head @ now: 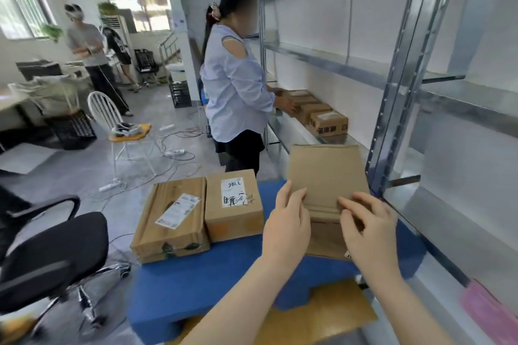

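Note:
An open cardboard box (326, 176) sits on a blue padded surface (201, 283), its lid flap raised away from me. My left hand (287, 221) holds the box's left side, fingers reaching up onto the flap's folded edge. My right hand (368, 228) has curled fingers pressing on the fold of the flap at the box's right side. The inside of the box is mostly hidden by my hands. Two closed cardboard parcels lie to the left: a long taped one (172, 218) and a smaller one with a handwritten label (234, 204).
A metal shelving rack (398, 87) runs along the right, with small boxes (326, 122) on a lower shelf. A person in a light shirt (235, 92) stands at it. A black office chair (53, 255) is at left, a white chair (112, 120) and floor cables beyond.

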`<state>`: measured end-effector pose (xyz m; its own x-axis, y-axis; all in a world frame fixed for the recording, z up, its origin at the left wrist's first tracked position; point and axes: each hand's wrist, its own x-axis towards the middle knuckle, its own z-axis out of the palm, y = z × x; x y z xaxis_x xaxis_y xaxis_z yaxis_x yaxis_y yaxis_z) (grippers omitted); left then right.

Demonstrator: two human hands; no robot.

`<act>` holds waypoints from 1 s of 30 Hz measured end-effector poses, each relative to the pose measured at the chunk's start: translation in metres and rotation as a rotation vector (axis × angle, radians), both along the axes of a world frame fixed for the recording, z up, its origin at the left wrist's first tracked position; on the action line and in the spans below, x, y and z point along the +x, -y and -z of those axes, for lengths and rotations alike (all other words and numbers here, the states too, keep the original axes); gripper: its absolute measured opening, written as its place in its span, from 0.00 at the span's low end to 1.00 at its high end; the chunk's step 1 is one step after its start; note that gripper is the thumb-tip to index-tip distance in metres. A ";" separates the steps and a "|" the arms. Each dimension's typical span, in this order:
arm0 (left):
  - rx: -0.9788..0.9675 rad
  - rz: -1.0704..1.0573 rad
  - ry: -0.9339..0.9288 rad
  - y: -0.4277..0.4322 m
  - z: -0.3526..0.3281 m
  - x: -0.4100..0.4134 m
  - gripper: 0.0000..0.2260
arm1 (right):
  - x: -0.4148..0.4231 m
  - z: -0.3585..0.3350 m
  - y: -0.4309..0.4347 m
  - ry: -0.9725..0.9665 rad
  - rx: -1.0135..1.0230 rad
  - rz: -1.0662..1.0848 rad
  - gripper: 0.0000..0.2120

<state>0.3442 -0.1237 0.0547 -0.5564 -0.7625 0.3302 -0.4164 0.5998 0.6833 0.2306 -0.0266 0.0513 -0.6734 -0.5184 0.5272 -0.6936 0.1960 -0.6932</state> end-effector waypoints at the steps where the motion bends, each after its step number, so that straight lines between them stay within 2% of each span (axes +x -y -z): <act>1: 0.002 -0.009 0.011 0.016 0.003 0.001 0.17 | -0.002 0.002 0.017 0.015 0.001 -0.030 0.12; 7: 0.001 -0.002 0.100 0.088 0.024 -0.018 0.17 | -0.029 0.021 0.090 0.055 0.008 -0.108 0.13; 14: -0.024 -0.060 0.227 0.127 0.057 -0.059 0.18 | -0.079 0.066 0.136 0.136 0.035 -0.168 0.13; 20: -0.115 -0.134 0.499 0.147 0.095 -0.061 0.19 | -0.095 0.115 0.168 0.201 0.151 -0.307 0.15; 25: -0.282 -0.189 0.437 0.151 0.094 -0.064 0.13 | -0.105 0.130 0.182 0.193 0.125 -0.329 0.16; 30: -0.206 -0.250 0.448 0.151 0.105 -0.059 0.14 | -0.109 0.133 0.190 0.172 0.161 -0.400 0.15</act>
<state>0.2847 -0.2746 -0.0502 -0.4871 -0.8342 0.2586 -0.7864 0.5477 0.2856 0.1215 -0.2165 -0.0818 -0.4747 -0.8214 0.3162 -0.6139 0.0516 -0.7877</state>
